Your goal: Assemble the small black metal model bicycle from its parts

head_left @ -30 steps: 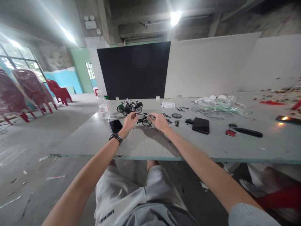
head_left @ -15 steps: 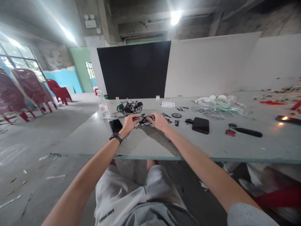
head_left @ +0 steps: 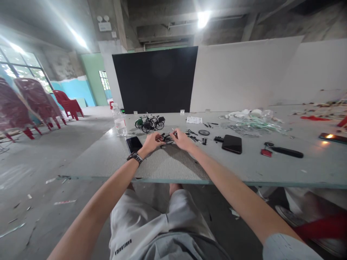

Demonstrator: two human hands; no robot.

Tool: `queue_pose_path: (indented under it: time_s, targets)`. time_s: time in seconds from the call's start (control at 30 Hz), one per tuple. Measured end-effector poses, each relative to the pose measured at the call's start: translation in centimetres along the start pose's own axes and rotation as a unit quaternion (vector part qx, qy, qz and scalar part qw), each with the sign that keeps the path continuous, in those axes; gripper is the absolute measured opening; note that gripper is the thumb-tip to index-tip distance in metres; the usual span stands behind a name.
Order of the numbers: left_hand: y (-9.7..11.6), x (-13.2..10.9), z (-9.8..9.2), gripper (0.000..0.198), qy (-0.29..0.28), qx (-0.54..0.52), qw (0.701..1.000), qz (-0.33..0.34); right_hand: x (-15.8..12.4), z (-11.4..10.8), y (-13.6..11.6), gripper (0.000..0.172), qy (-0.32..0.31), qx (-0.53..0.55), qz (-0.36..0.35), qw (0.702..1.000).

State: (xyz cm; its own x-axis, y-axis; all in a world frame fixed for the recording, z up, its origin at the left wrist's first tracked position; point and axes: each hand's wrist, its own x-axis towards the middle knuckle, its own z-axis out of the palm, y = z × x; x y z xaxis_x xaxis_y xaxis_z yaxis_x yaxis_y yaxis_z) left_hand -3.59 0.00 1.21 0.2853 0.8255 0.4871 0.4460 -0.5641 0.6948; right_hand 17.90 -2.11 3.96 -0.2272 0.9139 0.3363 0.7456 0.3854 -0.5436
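Between the two hands, just above the middle of the frame, a small black model bicycle (head_left: 166, 138) is held over a grey desk (head_left: 306, 166). Its frame is pinched by the closed fingers (head_left: 159, 138) of the left hand (head_left: 151, 142) and by the closed fingers (head_left: 174, 134) of the right hand (head_left: 182, 140); the exact hold is too small to be made out. A wristwatch (head_left: 135, 157) is worn on the left wrist. Just beside the left hand, a black smartphone (head_left: 133, 144) is laid on the desk, and a plastic water bottle (head_left: 119, 122) stands farther up. Two more model bicycles (head_left: 150, 124) are parked behind the held one. To the right are scattered small black parts (head_left: 195, 137), a paper sheet (head_left: 194, 120), plastic sprues (head_left: 252, 124), a dark phone (head_left: 232, 143) and a black-handled tool (head_left: 287, 152). Beyond the desk, a black panel (head_left: 154, 79) is set against a white partition (head_left: 244, 76). At the left, red plastic chairs (head_left: 67, 104) are stood on a littered concrete floor (head_left: 40, 169), below windows (head_left: 18, 63). Overhead, a lamp (head_left: 203, 18) is lit against bare concrete.
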Motion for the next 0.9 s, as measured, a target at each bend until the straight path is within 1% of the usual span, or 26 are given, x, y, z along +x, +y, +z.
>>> queue_pose_path:
  time_s: [0.1,0.2,0.27,0.33,0.43,0.53,0.6,0.67,0.77,0.9]
  targets:
    - [0.3,-0.1,-0.1,0.040,-0.003,0.017,1.000,-0.007,0.3,0.2,0.3,0.033,0.009,0.020,-0.014,1.000]
    - [0.6,-0.1,-0.1,0.034,-0.005,0.049,0.999,0.006,0.6,0.3,0.8,0.030,0.069,0.037,-0.020,0.997]
    - [0.6,-0.2,-0.1,0.034,-0.002,0.065,0.998,0.005,0.9,0.3,1.1,0.031,0.116,0.054,-0.016,0.992]
    - [0.7,-0.2,0.0,0.038,0.003,0.083,0.997,0.000,1.1,0.3,1.5,0.033,0.135,0.074,-0.006,0.988]
    - [0.9,-0.2,0.0,0.046,0.010,0.099,0.995,0.001,1.2,0.4,1.7,0.036,0.125,0.087,-0.009,0.988]
    - [1.1,-0.2,-0.1,0.050,0.028,0.086,0.996,0.005,1.2,0.7,1.6,0.035,0.121,0.091,-0.014,0.988]
    - [1.2,-0.2,-0.2,0.052,0.043,0.076,0.996,0.008,1.3,0.9,1.5,0.035,0.119,0.109,-0.001,0.987]
    - [1.2,-0.2,-0.2,0.053,0.053,0.072,0.996,0.012,1.3,1.2,1.4,0.035,0.106,0.150,0.023,0.983]
    - [1.0,-0.2,-0.2,0.051,0.057,0.077,0.995,0.016,1.3,1.3,1.5,0.035,0.091,0.204,0.057,0.973]
    - [0.7,-0.2,-0.1,0.044,0.045,0.088,0.995,0.018,1.3,0.8,1.4,0.032,0.123,0.167,0.065,0.976]
